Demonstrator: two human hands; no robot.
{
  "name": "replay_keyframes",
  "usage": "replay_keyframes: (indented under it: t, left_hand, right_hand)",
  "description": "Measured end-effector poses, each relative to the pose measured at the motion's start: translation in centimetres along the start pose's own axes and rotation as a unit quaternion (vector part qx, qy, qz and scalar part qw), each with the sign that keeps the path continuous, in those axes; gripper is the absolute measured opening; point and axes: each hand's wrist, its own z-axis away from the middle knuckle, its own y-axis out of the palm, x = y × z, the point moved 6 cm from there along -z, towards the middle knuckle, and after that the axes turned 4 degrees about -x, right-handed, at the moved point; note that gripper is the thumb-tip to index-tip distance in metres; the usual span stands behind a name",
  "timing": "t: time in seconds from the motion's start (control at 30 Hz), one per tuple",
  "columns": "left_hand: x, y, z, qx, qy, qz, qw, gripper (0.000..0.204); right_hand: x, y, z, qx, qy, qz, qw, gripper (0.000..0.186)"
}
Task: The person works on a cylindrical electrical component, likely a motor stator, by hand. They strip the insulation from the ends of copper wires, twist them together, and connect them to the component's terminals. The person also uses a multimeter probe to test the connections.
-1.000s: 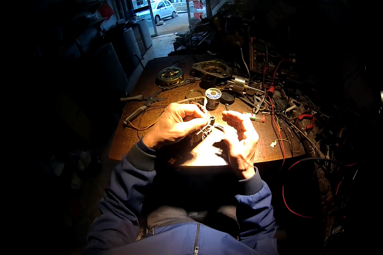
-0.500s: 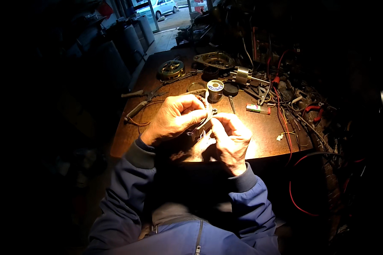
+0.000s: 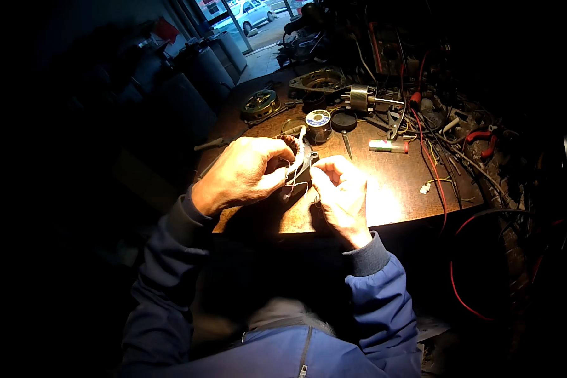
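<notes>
My left hand point(image 3: 238, 173) is wrapped round the near left side of a motor stator point(image 3: 303, 165), a dark ring-shaped core with copper windings and pale lacing at its edge. Its fingers reach into the ring and the thumb presses its side. Loose thin wires hang below the thumb. Just right of the stator, my right hand point(image 3: 343, 195) pinches a thin cord between thumb and forefinger; a short end dangles under the fingertips. The palm and fingers hide much of the stator.
Beyond my hands stand a spool point(image 3: 319, 130) and a round black lid point(image 3: 344, 120). A rotor with shaft point(image 3: 360, 98), a motor end cover point(image 3: 260, 104) and a housing point(image 3: 318, 80) lie farther back. Right are a clear-and-red tube point(image 3: 389, 146), red leads point(image 3: 433, 167) and tangled wires.
The stator has tilted, so more of its ring and dark side shows. My right hand has moved slightly away from my left. The view has shifted, and the pliers are now mostly hidden.
</notes>
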Motion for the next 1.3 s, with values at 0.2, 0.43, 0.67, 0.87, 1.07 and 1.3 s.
replay_keyframes:
  t: [0.2,0.43,0.67,0.87,1.07,1.3]
  left_hand:
    - [0.3,-0.6,0.1,-0.003,-0.014,0.009,1.000,0.014]
    - [1.9,-0.4,1.6,-0.011,-0.095,0.143,0.985,0.011]
    - [4.0,0.5,2.9,-0.061,-0.092,0.289,0.951,0.013]
    - [4.8,0.9,2.9,-0.064,-0.088,0.347,0.931,0.014]
    - [4.9,0.9,3.0,-0.053,-0.084,0.376,0.921,0.015]
    - [5.6,1.0,3.1,-0.063,-0.076,0.377,0.921,0.015]
  right_hand:
    - [0.6,0.5,0.1,0.045,-0.025,0.013,0.999,0.011]
    - [-0.5,0.9,-0.2,0.077,-0.040,-0.033,0.996,0.017]
    - [-0.1,0.9,-0.7,0.093,-0.111,0.040,0.989,0.022]
    - [0.4,1.0,-0.8,0.083,-0.146,0.075,0.983,0.020]
    - [0.6,1.5,-0.6,0.081,-0.158,0.144,0.973,0.008]
    - [1.5,1.5,-0.8,0.074,-0.205,0.183,0.959,0.006]
